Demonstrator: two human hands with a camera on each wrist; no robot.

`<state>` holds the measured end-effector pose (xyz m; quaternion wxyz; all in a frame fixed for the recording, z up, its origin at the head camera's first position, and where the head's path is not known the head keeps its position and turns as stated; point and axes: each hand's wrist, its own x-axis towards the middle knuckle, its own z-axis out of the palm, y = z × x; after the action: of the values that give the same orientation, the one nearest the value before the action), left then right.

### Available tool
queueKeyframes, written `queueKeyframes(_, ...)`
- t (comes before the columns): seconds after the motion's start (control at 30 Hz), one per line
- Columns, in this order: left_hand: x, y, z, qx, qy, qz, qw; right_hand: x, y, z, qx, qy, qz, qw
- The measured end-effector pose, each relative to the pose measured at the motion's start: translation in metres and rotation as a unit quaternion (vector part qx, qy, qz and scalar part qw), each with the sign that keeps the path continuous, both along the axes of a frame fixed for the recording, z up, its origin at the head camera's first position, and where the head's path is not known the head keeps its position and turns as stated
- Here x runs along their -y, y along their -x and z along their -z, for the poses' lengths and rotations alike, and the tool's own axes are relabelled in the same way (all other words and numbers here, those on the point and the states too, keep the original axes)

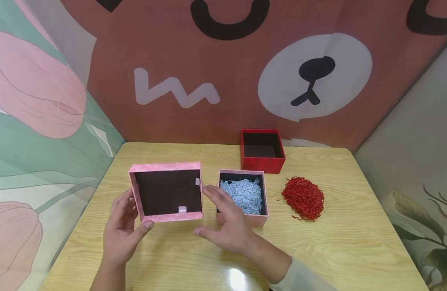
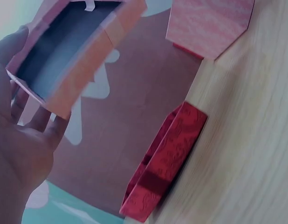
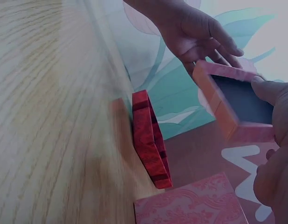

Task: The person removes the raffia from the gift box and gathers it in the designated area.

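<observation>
A shallow pink box lid (image 1: 165, 166) with a dark inside is held raised above the left of the table, its hollow side facing me. Small pale tabs stick out at its right and lower inner edges. My left hand (image 1: 121, 230) grips the lid's left side, thumb by the lower left corner and fingers behind. My right hand (image 1: 232, 224) is at the lid's right edge, fingers fairly straight with the tips against it, thumb held apart. Just behind this hand stands the open pink box (image 1: 257, 220), filled with light-blue shredded paper (image 1: 245, 194).
An open red box (image 1: 263, 165), dark inside, stands at the table's back edge. Red shredded paper (image 1: 303, 198) lies heaped to the right. A shallow red lid (image 2: 165, 163) sits on the wooden table (image 1: 336, 250), seen only in the wrist views. Printed cloth walls surround the table.
</observation>
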<state>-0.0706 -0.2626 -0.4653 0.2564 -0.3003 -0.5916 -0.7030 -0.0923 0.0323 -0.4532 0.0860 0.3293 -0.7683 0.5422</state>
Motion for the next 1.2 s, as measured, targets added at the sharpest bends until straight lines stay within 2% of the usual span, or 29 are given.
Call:
queueKeyframes(0.2, 0.012, -0.007, 0.002, 0.022, -0.017, 0.046, 0.9986, 0.008, -0.002, 0.001, 0.016, -0.031, 0.000, 0.999)
queueKeyframes(0.33, 0.019, -0.012, 0.003, 0.027, -0.018, 0.081, 0.9962, 0.011, -0.005, 0.002, 0.041, -0.050, 0.002, 0.998)
queueKeyframes(0.43, 0.024, -0.016, 0.004, 0.036, -0.008, 0.088, 0.9954, 0.014, -0.008, 0.003, 0.069, -0.061, 0.007, 0.996)
queueKeyframes(0.63, 0.033, -0.026, 0.008, 0.087, 0.032, 0.043, 0.9948, 0.021, -0.011, 0.008, 0.102, -0.052, 0.010, 0.993)
queueKeyframes(0.8, 0.039, -0.035, 0.011, 0.144, 0.069, 0.003, 0.9871, 0.029, -0.014, 0.015, 0.115, -0.036, 0.007, 0.993)
queueKeyframes(0.87, 0.042, -0.038, 0.012, 0.174, 0.086, -0.016, 0.9809, 0.032, -0.016, 0.018, 0.114, -0.038, 0.012, 0.993)
queueKeyframes(0.97, 0.045, -0.043, 0.011, 0.229, 0.116, -0.048, 0.9653, 0.037, -0.019, 0.022, 0.111, -0.040, 0.020, 0.993)
queueKeyframes(1.03, 0.049, -0.045, 0.012, 0.251, 0.133, -0.057, 0.9569, 0.040, -0.021, 0.024, 0.108, -0.048, 0.027, 0.993)
queueKeyframes(1.1, 0.054, -0.047, 0.013, 0.266, 0.147, -0.061, 0.9506, 0.043, -0.022, 0.026, 0.108, -0.056, 0.030, 0.992)
queueKeyframes(1.2, 0.061, -0.052, 0.016, 0.270, 0.166, -0.061, 0.9467, 0.048, -0.025, 0.029, 0.103, -0.066, 0.035, 0.992)
